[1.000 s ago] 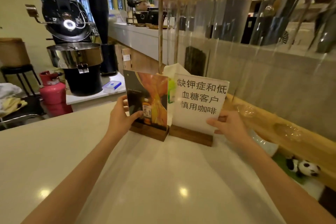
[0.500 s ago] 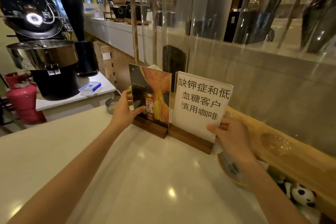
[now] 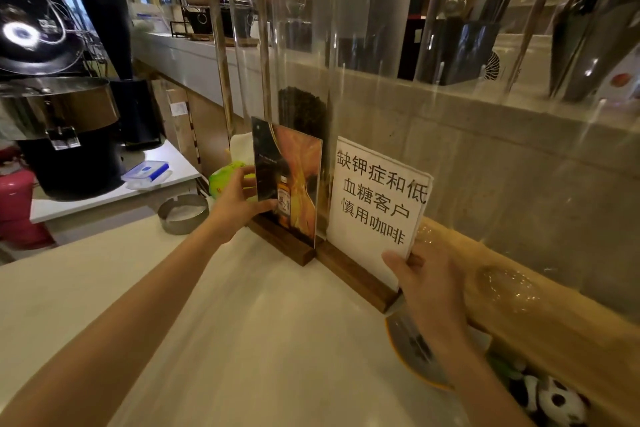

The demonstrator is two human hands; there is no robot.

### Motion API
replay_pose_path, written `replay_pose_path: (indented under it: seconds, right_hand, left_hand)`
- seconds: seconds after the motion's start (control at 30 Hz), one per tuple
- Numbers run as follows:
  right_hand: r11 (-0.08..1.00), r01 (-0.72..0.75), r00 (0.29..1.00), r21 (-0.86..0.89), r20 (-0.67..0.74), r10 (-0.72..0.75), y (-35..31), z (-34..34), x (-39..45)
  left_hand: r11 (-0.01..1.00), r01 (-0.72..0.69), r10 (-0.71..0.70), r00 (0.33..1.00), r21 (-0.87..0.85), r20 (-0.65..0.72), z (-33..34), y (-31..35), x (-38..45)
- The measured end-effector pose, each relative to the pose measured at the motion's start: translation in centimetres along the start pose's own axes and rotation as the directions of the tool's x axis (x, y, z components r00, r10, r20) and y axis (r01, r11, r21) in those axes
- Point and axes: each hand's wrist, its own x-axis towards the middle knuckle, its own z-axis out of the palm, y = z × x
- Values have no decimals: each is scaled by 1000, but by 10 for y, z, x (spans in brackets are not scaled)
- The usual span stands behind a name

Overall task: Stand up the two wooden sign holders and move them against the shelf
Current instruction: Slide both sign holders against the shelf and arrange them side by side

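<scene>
Two sign holders stand upright side by side on the white counter (image 3: 214, 322), their dark wooden bases end to end. The left holder (image 3: 294, 184) carries an orange poster with a bottle; my left hand (image 3: 239, 201) grips its left edge. The right holder (image 3: 377, 204) carries a white sheet with black Chinese characters; my right hand (image 3: 426, 284) holds its lower right corner and base end. Both stand close against the wooden shelf (image 3: 519, 315) with its clear tubes behind.
A round metal ashtray (image 3: 183, 213) sits left of the holders, a green packet (image 3: 225, 177) behind my left hand. A dish (image 3: 412, 354) and a panda toy (image 3: 550, 402) lie below the shelf at right. A black coffee roaster (image 3: 59, 114) stands at far left.
Both hands have pushed the two upright holders farther back and right, closer to the shelf. The view has moved in toward them.
</scene>
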Motion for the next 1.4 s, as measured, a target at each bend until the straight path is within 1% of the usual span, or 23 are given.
replay_pose_path:
  seconds: [0.2, 0.43, 0.67, 0.83, 0.93, 1.1, 1.13, 1.17, 1.23, 1.3, 1.33, 1.4]
  right_hand:
    - [999, 11, 1000, -30, -23, -12, 1, 1, -4]
    - [999, 3, 1000, -40, -13, -4, 2, 0, -4]
    - [999, 4, 1000, -42, -21, -5, 1, 1, -4]
    - [998, 8, 1000, -60, -2, -8, 1, -1, -2]
    - [995, -2, 1000, -101, 8, 3, 0, -3, 1]
    - [994, -74, 991, -79, 103, 82, -12, -11, 7]
    - [994, -77, 991, -78, 108, 85, -17, -14, 8]
    - [995, -73, 992, -63, 95, 79, -24, -18, 9]
    - [998, -58, 997, 19, 48, 57, -39, -26, 12]
    - [992, 11, 1000, 122, 3, -11, -59, -34, 17]
    - [989, 78, 997, 124, -17, -77, -70, -37, 21]
    - [969, 245, 969, 26, -18, -245, -92, -41, 36]
  left_hand:
    - [998, 0, 2, 999, -58, 42, 9, 4, 6]
    - [1000, -15, 16, 998, -24, 53, 14, 6, 10]
    - [1000, -25, 25, 999, -18, 31, 20, 4, 14]
    - [999, -49, 49, 998, 9, 27, 20, 4, 12]
    - [996, -65, 62, 997, 63, 39, 19, 4, 8]
    - [950, -187, 178, 982, 249, 58, 26, 8, -6]
    - [940, -187, 179, 982, 284, 55, 28, 7, -11]
    - [930, -192, 184, 981, 312, 58, 30, 7, -16]
    - [915, -169, 148, 985, 366, 85, 37, 4, -27]
    - [893, -136, 84, 987, 429, 139, 48, 0, -43]
    - [874, -122, 56, 987, 470, 151, 54, -2, -51]
    - [809, -102, 37, 992, 579, 122, 61, -5, -63]
